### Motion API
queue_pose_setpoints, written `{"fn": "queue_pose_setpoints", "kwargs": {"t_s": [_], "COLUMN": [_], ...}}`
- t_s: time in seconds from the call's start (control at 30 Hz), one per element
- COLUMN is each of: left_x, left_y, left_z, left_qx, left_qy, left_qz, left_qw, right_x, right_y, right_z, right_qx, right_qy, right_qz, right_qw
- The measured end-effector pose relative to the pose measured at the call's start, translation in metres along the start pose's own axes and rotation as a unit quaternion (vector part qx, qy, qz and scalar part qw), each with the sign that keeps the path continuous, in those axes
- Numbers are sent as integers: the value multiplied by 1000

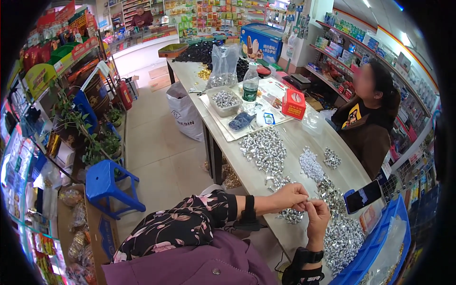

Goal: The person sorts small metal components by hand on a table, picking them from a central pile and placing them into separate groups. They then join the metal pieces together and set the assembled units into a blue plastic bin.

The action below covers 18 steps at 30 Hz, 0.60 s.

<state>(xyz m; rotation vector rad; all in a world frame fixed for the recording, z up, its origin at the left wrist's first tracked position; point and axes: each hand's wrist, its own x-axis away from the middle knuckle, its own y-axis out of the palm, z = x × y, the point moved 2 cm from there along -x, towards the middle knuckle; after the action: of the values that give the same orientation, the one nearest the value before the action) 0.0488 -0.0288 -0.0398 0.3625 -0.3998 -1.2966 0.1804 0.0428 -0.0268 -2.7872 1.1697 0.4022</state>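
Note:
Over the near part of the table, my left hand and my right hand meet with fingertips pinched together. Whatever small piece sits between them is too small to make out. Beneath and around them lie heaps of little silvery metal parts: one large pile farther off, another pile by my right wrist. A heap of small whitish pieces and a shiny metal heap lie just beyond my hands. To the right of them, a smaller silvery pile stands apart.
A phone leans at the right beside a blue crate. Farther along the table stand a plastic tub of parts, a water bottle and a red box. Another person sits across; a blue stool is at left.

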Motion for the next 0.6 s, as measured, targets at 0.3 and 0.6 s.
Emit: {"fn": "queue_pose_setpoints", "kwargs": {"t_s": [0.3,0.6], "left_x": [4,1], "left_y": [0,7], "left_z": [-1,17], "left_qx": [-146,-382], "left_qy": [86,99], "left_qz": [6,-23], "left_qw": [986,919], "right_x": [-2,0], "right_y": [3,-11], "right_z": [-9,28], "right_qx": [17,8], "right_qy": [103,117], "right_qz": [-25,-38], "right_qw": [994,992]}}
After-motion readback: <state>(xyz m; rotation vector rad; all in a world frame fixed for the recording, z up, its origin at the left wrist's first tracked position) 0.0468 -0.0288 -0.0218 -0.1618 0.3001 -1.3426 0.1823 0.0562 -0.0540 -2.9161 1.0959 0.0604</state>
